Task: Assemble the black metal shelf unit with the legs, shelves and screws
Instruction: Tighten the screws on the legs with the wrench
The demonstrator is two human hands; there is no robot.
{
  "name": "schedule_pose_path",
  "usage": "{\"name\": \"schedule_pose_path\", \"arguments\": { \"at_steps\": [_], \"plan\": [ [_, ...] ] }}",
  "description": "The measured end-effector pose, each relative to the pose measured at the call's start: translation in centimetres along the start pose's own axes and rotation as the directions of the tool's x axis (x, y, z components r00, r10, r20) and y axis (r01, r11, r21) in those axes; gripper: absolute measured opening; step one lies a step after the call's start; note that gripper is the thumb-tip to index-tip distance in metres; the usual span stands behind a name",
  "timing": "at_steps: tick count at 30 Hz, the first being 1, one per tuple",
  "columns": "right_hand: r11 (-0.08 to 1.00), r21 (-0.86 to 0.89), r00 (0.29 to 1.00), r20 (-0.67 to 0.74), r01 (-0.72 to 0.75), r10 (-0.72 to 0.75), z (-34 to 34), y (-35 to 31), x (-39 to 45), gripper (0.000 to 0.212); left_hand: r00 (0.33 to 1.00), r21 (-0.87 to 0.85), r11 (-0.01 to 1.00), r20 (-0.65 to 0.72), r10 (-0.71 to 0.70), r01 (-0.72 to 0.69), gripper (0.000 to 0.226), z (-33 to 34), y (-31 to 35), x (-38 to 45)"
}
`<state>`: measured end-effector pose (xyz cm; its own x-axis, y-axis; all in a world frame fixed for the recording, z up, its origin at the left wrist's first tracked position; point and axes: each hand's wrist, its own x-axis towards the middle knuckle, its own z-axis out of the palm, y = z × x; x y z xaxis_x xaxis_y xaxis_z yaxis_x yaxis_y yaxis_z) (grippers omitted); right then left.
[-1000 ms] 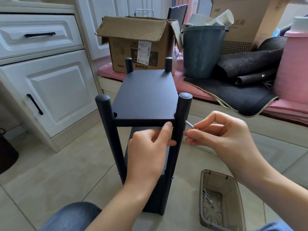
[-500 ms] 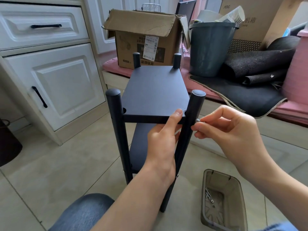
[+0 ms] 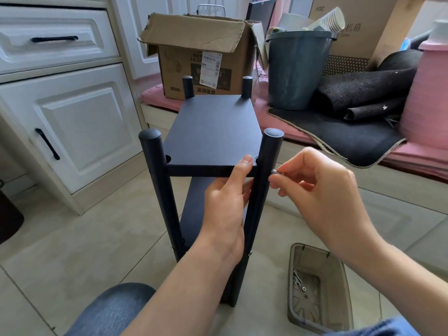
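Shelf unit: the black shelf unit (image 3: 211, 180) stands upright on the tiled floor, four legs up, top shelf (image 3: 211, 132) seated between them, a lower shelf below it.
Done: screw heads show low on both near legs, so the lower level looks fastened.
Left: the top shelf's near-left corner shows no screw that I can make out; far corners cannot be judged.
Left hand (image 3: 225, 209): grip closed on the top shelf's front edge by the near-right leg (image 3: 263, 190), thumb on top, fingers underneath, steadying it.
Right hand (image 3: 322, 190): fingertips pinch a silver screw (image 3: 274, 171) against that leg's outer side at shelf height.
Tray: a brownish plastic tray (image 3: 294, 314) on the floor at right holds spare hardware.
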<state>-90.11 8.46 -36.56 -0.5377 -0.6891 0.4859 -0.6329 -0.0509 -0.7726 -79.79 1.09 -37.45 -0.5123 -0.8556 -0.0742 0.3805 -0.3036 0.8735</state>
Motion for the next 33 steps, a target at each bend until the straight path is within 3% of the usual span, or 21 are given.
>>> {"name": "schedule_pose_path", "arguments": {
  "at_steps": [3,11,21,24,27,33],
  "plan": [
    [0.999,-0.028,1.000,0.020,0.021,-0.020,0.1,0.0,-0.1,0.026,1.000,-0.012,1.000,0.013,-0.004,0.004,0.020,-0.1,-0.1,0.0],
    [0.974,0.204,0.995,0.053,-0.095,0.086,0.2,0.0,0.6,0.014,1.000,0.008,1.000,0.010,0.000,0.000,0.016,-0.2,-0.2,0.1],
    [1.000,0.022,0.999,-0.028,-0.016,0.017,0.6,-0.2,0.5,0.023,0.999,-0.003,0.999,0.030,0.036,-0.036,0.021,-0.2,-0.2,0.1],
    [0.998,0.020,0.998,-0.034,-0.057,0.057,0.3,0.0,0.6,0.023,0.999,-0.013,1.000,0.027,0.027,-0.027,0.030,-0.5,-0.2,0.4],
    [0.996,0.054,0.997,0.002,-0.075,0.075,-0.1,0.2,0.4,0.023,0.999,-0.017,1.000,0.028,0.026,-0.026,0.017,-0.6,-0.1,0.4],
    [0.997,0.071,0.998,0.055,-0.037,0.033,-0.7,0.7,0.0,0.012,0.999,-0.020,1.000,0.032,0.025,-0.024,0.016,-0.7,-0.3,0.5]
  ]
}}
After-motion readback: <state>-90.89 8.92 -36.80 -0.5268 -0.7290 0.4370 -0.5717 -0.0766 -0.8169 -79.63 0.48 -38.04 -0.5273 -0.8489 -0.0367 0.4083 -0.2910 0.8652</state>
